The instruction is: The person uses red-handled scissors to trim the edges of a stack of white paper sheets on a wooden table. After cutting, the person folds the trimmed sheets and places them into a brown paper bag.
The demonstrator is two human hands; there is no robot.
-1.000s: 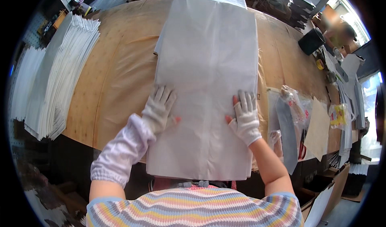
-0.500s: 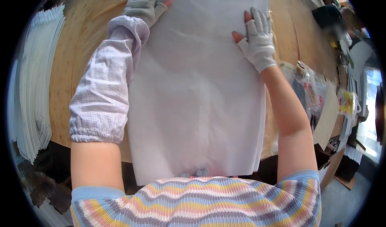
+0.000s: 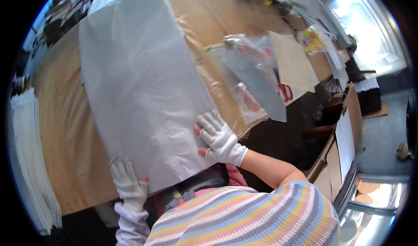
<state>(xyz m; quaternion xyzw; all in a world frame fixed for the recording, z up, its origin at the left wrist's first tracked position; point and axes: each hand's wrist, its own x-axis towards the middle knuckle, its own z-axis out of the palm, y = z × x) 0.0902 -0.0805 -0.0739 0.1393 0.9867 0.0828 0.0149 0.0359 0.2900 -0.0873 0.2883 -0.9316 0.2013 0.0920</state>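
A long, translucent whitish sheet (image 3: 139,71), perhaps plastic film in more than one layer, stretches across the wooden table (image 3: 61,128). At its near left corner lies my left hand (image 3: 128,178), in a white glove with bare fingertips showing, fingers spread. My right hand (image 3: 217,137), gloved the same way, rests flat on the sheet's near right edge with its fingers apart. Neither hand grips anything. A pale checked sleeve cover (image 3: 130,226) is on my left forearm; the right forearm is bare.
White folded sheets (image 3: 32,154) are stacked along the left. To the right lie clear plastic bags (image 3: 248,89), a beige board (image 3: 291,63) and red-handled scissors (image 3: 285,92). A cardboard box (image 3: 333,150) stands beyond my right elbow. A bright window (image 3: 365,32) is at the far right.
Both hands have come back from the sheet's far part to its near edge, toward my body. My head view has turned to the right, so the sheet now appears slanted.
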